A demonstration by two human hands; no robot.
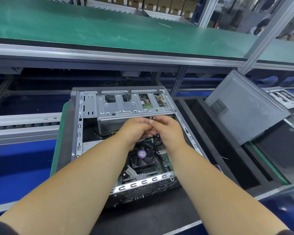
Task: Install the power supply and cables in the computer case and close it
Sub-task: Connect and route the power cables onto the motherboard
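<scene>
- The computer case [85,116] lies open on the bench [159,216], side panel [244,107] propped off to the right.
- Our left hand [134,128] and right hand [168,131] meet above the fan [142,155], both grips pinching what looks like a small cable connector [153,118]; it's mostly hidden.
- Cables are light and floppy, with fragile pins, so we'd hold the plug body, not the wire.

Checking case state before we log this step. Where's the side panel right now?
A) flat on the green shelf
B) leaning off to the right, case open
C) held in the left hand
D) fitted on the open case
B: the computer case is open with the CPU fan exposed, and the grey side panel leans tilted to its right; both hands, left hand and right hand, work inside.
</scene>
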